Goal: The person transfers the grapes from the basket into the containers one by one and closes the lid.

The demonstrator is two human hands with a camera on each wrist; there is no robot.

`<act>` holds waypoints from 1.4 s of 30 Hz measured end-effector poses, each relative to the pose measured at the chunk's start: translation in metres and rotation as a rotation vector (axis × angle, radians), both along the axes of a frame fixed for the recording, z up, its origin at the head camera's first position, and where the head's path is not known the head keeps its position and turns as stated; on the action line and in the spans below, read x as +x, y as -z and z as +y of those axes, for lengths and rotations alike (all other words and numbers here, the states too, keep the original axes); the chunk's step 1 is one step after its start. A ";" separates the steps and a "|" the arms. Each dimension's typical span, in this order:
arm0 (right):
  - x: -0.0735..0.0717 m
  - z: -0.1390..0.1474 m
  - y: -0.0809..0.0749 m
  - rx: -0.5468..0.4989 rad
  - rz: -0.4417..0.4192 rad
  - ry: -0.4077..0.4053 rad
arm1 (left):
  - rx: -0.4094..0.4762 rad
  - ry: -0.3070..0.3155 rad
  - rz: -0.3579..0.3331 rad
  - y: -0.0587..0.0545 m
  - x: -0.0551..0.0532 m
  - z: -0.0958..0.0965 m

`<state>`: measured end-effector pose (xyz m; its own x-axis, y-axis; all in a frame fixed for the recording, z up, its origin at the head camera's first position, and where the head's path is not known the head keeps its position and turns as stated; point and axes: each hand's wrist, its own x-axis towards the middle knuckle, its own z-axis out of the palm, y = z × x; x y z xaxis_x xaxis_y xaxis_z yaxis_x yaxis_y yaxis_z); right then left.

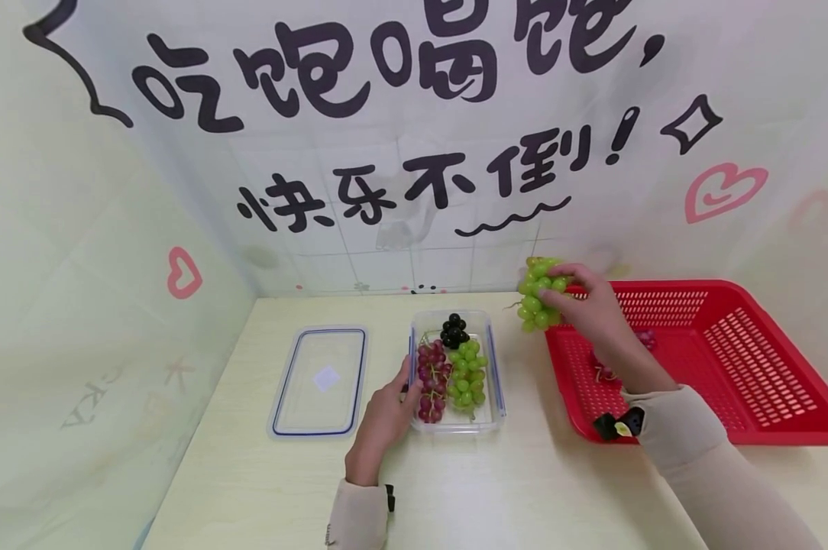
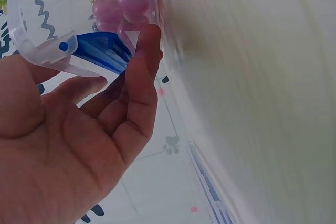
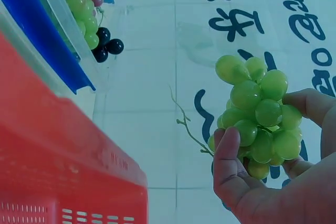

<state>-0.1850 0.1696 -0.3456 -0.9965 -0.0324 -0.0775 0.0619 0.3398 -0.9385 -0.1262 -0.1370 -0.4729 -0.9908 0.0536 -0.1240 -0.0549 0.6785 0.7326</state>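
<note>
My right hand [image 1: 596, 313] grips a bunch of green grapes [image 3: 260, 111] by the thumb and fingers, above the back left corner of a red basket [image 1: 785, 438]. A thin stem sticks out of the bunch. With curled fingers, my left hand [image 2: 100, 124] holds the left side of a clear plastic container [image 1: 455, 429], by its blue-trimmed clasp flap [image 2: 102, 51]. Inside the container lie purple-red grapes [image 1: 431, 382] on the left, another green bunch [image 1: 467, 374] on the right and a small black bunch [image 1: 454, 331] at the back.
A clear lid [image 1: 318, 382] with a blue seal lies flat left of the container. Partly hidden by my right arm, more purple grapes [image 1: 646, 338] lie in the basket. A printed cloth backdrop [image 1: 386, 267] stands behind the pale table [image 1: 455, 489].
</note>
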 end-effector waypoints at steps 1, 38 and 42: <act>0.001 -0.002 0.000 0.002 0.003 -0.001 | 0.001 0.001 0.000 0.000 0.000 0.000; 0.014 -0.043 0.025 -0.052 0.011 -0.118 | 0.010 -0.014 -0.012 -0.001 0.000 0.001; 0.015 -0.047 0.029 -0.055 0.002 -0.132 | 0.008 -0.009 -0.012 0.000 0.000 0.001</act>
<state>-0.1697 0.1227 -0.3751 -0.9834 -0.1674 -0.0697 0.0179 0.2928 -0.9560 -0.1260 -0.1363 -0.4728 -0.9897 0.0458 -0.1359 -0.0701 0.6723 0.7369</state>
